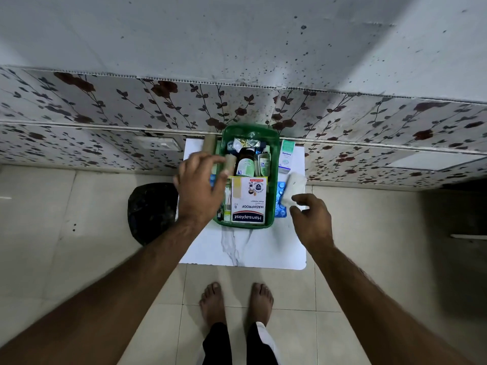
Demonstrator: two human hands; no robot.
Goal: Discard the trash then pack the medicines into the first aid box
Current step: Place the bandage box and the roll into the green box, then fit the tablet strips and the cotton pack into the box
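A green first aid box [275,143] sits at the back of a white marble-pattern board [237,248]. It holds a Hansaplast carton [247,204], a brown bottle [246,160], a small clear bottle [264,164] and crumpled foil [242,143]. My left hand [197,188] hovers over the box's left side with fingers spread, its fingertips at a beige bandage roll [231,164] standing inside. To the right of the box, my right hand [312,219] pinches the near end of a white packet [293,187], which lies over a blue blister strip [279,206].
A second beige roll [209,144] lies left of the box. A green-and-white medicine carton [286,156] stands to its right. A black trash bag [151,212] sits on the tiled floor left of the board. A floral-tiled wall rises directly behind. My bare feet [237,304] are below.
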